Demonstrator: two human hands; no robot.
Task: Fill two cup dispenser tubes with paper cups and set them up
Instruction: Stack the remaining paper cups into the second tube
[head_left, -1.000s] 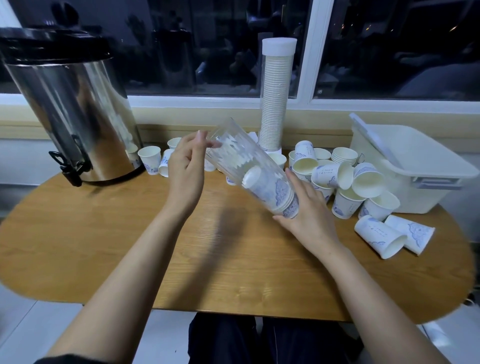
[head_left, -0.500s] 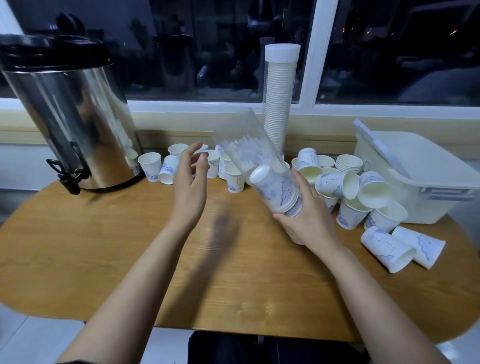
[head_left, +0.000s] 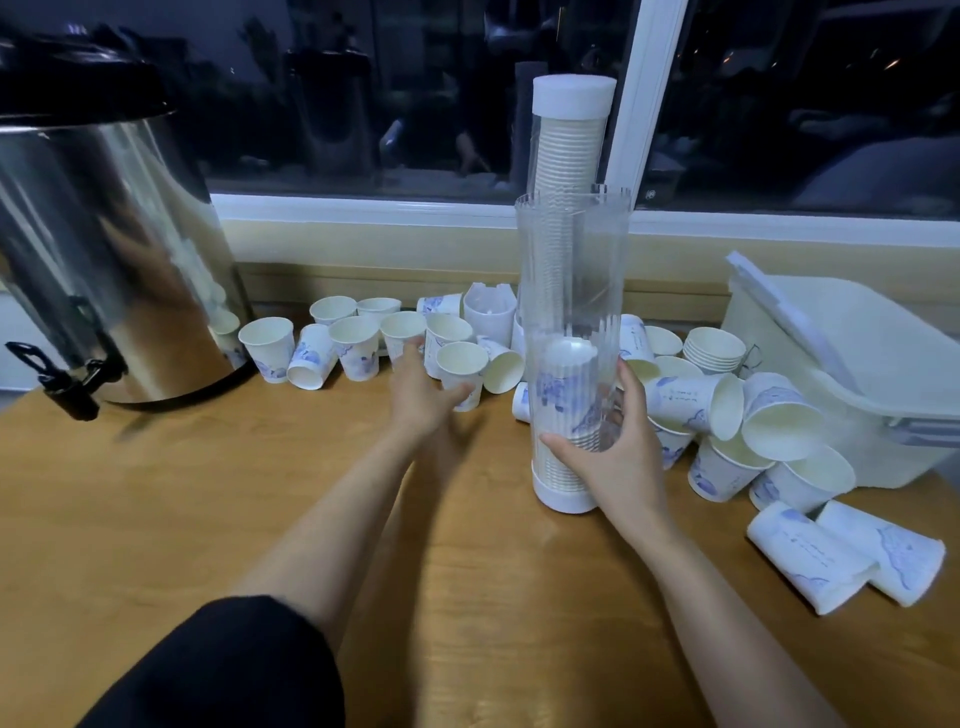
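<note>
Clear tube (head_left: 571, 270) stands upright on the table (head_left: 208, 493), at about 1 o'clock from the person, with its white base ring on the wood. A short stack of cups (head_left: 569, 395) fills its lower part only.

Right hand (head_left: 613, 457): fingers and thumb curled round the clear tube low down, just above the base ring; firm hold.

Left hand (head_left: 421, 395): at 9 o'clock of the clear tube, well apart from the right hand, fingers spread and stretched forward, holding nothing. Its fingertips lie at an upright cup (head_left: 460, 371); the hand is blurred, so contact cannot be told.

Full tube (head_left: 569, 150): directly behind the clear tube at 12 o'clock, upright by the window frame (head_left: 654, 104), packed with cups and closed by a white cap.

Loose cups (head_left: 358, 348): a row at 11 o'clock, some upright, some tipped over. A heap of cups (head_left: 727, 415) lies at 3 o'clock of the clear tube, between it and the white bin (head_left: 857, 364). Two more cups (head_left: 810, 556) lie on their sides at 4 o'clock, touching each other.

Metal urn (head_left: 104, 249): at 10 o'clock, black tap facing the near edge
</note>
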